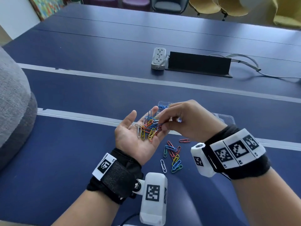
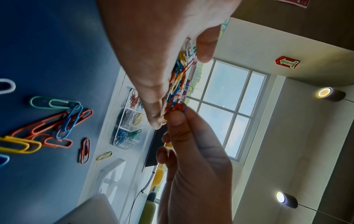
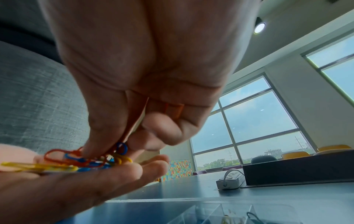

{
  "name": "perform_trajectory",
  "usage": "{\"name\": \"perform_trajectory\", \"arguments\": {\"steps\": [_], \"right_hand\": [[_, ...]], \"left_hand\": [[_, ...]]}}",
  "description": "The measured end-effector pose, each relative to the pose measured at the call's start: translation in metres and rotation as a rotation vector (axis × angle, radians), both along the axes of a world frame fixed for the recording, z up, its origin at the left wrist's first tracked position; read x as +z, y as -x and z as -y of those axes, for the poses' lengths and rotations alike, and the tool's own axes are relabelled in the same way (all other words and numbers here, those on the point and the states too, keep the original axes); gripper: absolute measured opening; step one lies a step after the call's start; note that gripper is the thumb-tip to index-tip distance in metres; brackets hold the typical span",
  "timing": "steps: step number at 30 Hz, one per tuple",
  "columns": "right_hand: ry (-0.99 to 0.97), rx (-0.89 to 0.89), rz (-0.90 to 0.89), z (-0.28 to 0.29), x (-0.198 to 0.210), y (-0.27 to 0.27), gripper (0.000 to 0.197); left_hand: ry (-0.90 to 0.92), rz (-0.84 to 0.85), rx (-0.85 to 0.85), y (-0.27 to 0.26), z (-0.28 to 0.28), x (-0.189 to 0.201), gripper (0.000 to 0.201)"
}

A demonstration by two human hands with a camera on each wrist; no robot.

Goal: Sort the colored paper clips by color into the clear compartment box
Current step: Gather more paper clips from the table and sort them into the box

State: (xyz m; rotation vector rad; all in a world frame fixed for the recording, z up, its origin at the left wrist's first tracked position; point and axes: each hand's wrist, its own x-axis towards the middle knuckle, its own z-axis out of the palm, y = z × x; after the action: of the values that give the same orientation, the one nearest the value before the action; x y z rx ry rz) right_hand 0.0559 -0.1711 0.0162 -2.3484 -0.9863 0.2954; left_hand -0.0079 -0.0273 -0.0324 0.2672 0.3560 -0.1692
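My left hand [image 1: 130, 141] lies palm up above the blue table and carries a mixed pile of coloured paper clips [image 1: 148, 128]. My right hand [image 1: 187, 121] reaches into that pile from the right, its thumb and forefinger pinching clips [image 3: 118, 149] at the left fingertips. Orange clips [image 3: 177, 110] are also tucked inside its curled fingers. The clear compartment box [image 1: 162, 103] sits just behind the hands, mostly hidden; the left wrist view shows it [image 2: 118, 136] with red, white, yellow, blue and green clips in separate cells. More loose clips [image 1: 172, 155] lie on the table between my wrists.
The box's clear lid [image 1: 228, 118] lies to the right behind my right wrist. Farther back are a white power strip [image 1: 158, 58], a black cable flap [image 1: 199, 62] and grey cables [image 1: 244, 61]. A grey cushion [image 1: 13, 103] stands at the left edge.
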Motion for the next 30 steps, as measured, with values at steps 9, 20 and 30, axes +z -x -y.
{"name": "perform_trajectory", "arguments": {"steps": [9, 20, 30], "right_hand": [[-0.088, -0.03, -0.057, -0.0002, -0.0011, 0.003, 0.015], [-0.017, 0.027, 0.026, -0.0032, -0.0011, 0.0039, 0.016], [-0.202, -0.036, 0.042, -0.0076, 0.0012, 0.0049, 0.012]], "left_hand": [[-0.028, -0.027, 0.016, 0.0008, 0.0009, 0.0006, 0.058], [-0.02, -0.014, 0.001, 0.0016, -0.0033, -0.0006, 0.06], [-0.018, 0.014, 0.019, 0.0033, -0.0017, 0.0002, 0.066]]}}
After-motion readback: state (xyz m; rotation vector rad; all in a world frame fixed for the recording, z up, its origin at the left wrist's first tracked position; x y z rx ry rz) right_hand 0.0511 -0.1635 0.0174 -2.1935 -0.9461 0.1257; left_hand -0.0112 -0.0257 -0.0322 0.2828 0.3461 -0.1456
